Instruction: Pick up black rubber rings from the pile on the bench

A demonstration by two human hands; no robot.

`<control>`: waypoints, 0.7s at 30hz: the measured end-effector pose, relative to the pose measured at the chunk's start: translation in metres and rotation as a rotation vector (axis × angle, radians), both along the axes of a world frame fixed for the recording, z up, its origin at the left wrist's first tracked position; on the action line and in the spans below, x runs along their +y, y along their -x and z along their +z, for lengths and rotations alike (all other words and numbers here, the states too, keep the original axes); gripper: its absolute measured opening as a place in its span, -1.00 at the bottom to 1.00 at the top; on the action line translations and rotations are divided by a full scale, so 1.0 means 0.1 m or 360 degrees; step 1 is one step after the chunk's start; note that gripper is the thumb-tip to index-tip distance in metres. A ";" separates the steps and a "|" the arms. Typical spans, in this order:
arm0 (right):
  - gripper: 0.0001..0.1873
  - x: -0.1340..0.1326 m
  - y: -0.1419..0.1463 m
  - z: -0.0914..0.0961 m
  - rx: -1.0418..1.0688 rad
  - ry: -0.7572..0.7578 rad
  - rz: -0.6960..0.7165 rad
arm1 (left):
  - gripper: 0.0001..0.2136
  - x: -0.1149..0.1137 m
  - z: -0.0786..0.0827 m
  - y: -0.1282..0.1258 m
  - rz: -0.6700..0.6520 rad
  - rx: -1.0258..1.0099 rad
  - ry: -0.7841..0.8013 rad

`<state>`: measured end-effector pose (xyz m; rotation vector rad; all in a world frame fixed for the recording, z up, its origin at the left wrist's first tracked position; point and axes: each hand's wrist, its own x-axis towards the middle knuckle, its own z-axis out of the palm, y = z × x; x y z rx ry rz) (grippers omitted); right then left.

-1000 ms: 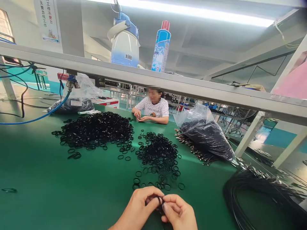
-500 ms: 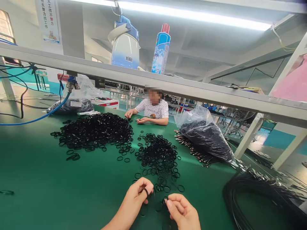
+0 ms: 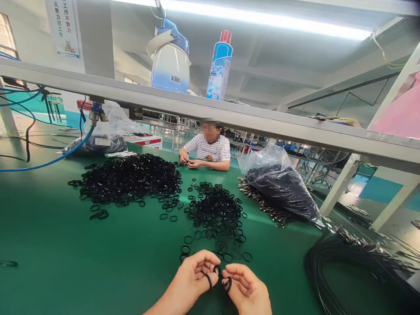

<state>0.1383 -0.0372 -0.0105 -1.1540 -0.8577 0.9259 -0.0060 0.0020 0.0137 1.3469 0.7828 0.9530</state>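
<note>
Rings (black, rubbery) sit pinched between left hand and right hand, fingertips nearly touching.

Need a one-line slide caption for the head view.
Left hand and right hand pinch black rings near a ring pile on green table.

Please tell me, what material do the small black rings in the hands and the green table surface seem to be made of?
The small black rings held by the left hand and right hand look like matte rubber or elastic: thin, dull, lying limp in heaps. The green table surface looks like a smooth vinyl or rubber mat, with soft sheen from the lamps; I cannot be sure.
</note>
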 end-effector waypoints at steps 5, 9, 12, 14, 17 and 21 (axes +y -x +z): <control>-0.64 0.00 -0.02 -0.05 -0.0208 -0.0012 -0.0024 | -0.71 -0.03 -0.05 -0.01 -0.0127 -0.0019 0.0021; -0.73 -0.01 -0.03 -0.08 -0.0535 0.0026 -0.0121 | -0.75 -0.08 -0.01 -0.03 -0.0080 0.0208 -0.0106; -0.79 -0.05 0.01 -0.04 -0.0731 -0.0029 -0.0154 | -0.87 -0.11 0.03 -0.06 0.0034 0.0342 -0.0275; -0.79 -0.08 0.04 0.03 -0.0861 -0.0194 -0.0191 | -0.87 -0.11 0.05 -0.06 0.0048 0.0293 -0.0245; -0.80 -0.11 0.02 0.12 -0.0954 -0.0500 -0.0211 | -0.85 -0.07 0.07 -0.05 0.0044 0.0142 -0.0073; -0.76 -0.07 -0.13 0.15 -0.0521 -0.0284 -0.0388 | -0.80 0.00 0.07 -0.01 0.0057 -0.0014 0.0112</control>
